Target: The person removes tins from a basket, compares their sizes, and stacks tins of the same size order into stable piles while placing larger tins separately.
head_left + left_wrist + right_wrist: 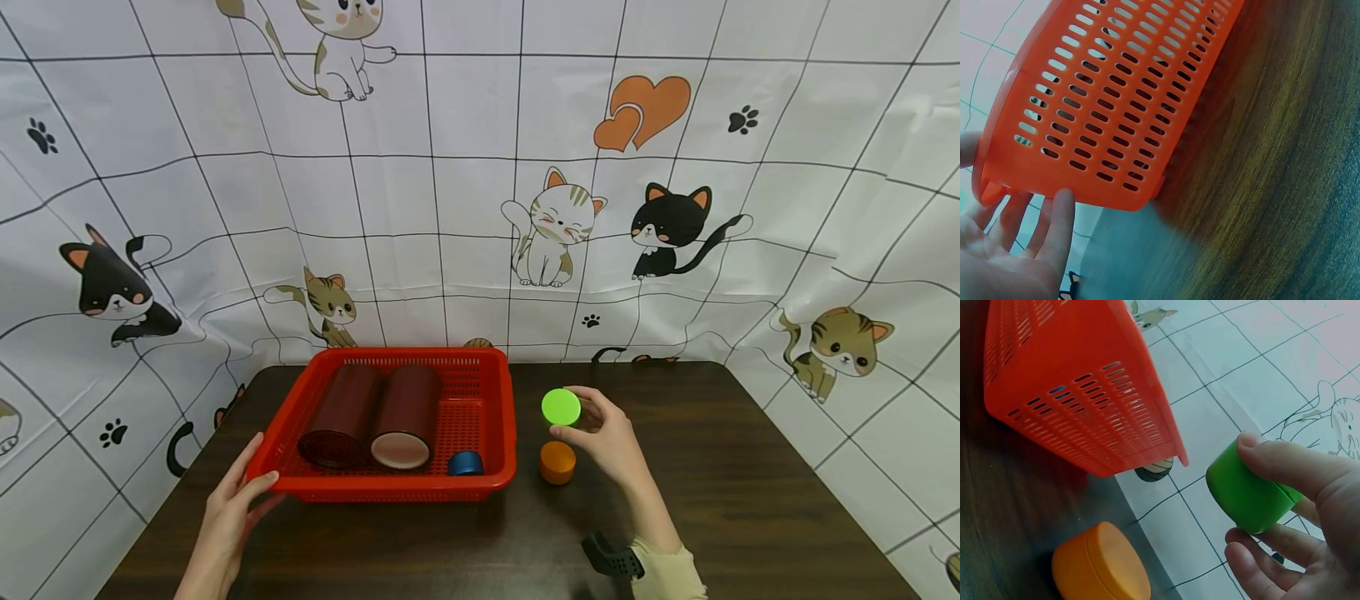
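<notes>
My right hand (606, 433) pinches a small round green container (561, 407) between thumb and fingers, to the right of the basket. In the right wrist view the green container (1250, 487) is held up off the table. Just below it in the head view, an orange round container (557, 462) stands on the table. My left hand (238, 508) grips the front left corner of the red plastic basket (397, 492), thumb over the rim and fingers beneath it. Inside the basket lie two dark brown cylinders (345, 408) side by side, and a blue round container (466, 463) sits at the front right.
The dark wood table (750, 500) carries the basket and the orange container. A white sheet (465, 183) with grid lines and cartoon cats hangs behind the table and along its sides. A black band (611, 557) is on my right wrist.
</notes>
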Demonstrator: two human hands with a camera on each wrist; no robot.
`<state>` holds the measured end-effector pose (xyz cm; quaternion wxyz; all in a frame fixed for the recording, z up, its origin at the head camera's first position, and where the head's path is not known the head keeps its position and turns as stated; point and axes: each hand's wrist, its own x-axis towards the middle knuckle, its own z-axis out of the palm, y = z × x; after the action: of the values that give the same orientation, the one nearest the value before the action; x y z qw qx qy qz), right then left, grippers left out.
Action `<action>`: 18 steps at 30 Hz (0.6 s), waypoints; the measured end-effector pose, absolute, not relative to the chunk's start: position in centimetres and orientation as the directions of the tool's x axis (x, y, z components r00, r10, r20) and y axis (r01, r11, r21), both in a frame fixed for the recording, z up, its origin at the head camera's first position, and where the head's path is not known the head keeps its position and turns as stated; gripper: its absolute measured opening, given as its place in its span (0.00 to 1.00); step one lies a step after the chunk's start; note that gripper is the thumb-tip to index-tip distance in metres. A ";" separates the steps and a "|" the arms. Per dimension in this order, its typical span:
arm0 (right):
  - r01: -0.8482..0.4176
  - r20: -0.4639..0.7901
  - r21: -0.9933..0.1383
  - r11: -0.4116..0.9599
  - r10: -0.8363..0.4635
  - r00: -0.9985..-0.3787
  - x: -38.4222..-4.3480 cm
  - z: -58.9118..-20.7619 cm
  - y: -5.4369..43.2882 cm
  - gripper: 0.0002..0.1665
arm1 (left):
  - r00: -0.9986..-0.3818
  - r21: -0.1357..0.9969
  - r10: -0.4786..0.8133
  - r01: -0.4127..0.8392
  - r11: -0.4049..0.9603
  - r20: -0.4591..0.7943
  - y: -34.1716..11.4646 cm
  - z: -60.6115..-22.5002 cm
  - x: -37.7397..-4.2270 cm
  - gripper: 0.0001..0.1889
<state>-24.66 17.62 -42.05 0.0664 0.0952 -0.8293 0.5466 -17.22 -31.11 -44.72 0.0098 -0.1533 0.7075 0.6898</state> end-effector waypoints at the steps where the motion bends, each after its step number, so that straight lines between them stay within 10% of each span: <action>1: -0.228 0.212 -0.895 0.383 -0.084 -0.974 -24.6 -42.1 17.6 0.38 | -0.952 0.972 -0.206 -0.233 0.003 -0.228 -31.1 -44.7 -17.2 0.39; 18: -0.204 0.190 -0.888 0.412 -0.075 -0.979 -24.0 -43.5 18.1 0.39 | -0.947 0.968 -0.206 -0.251 0.005 -0.245 -30.9 -44.3 -17.1 0.39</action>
<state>-24.04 18.10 -43.54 0.0602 0.0830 -0.8379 0.5361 -17.14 -30.91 -44.31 0.0166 -0.1612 0.7085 0.6868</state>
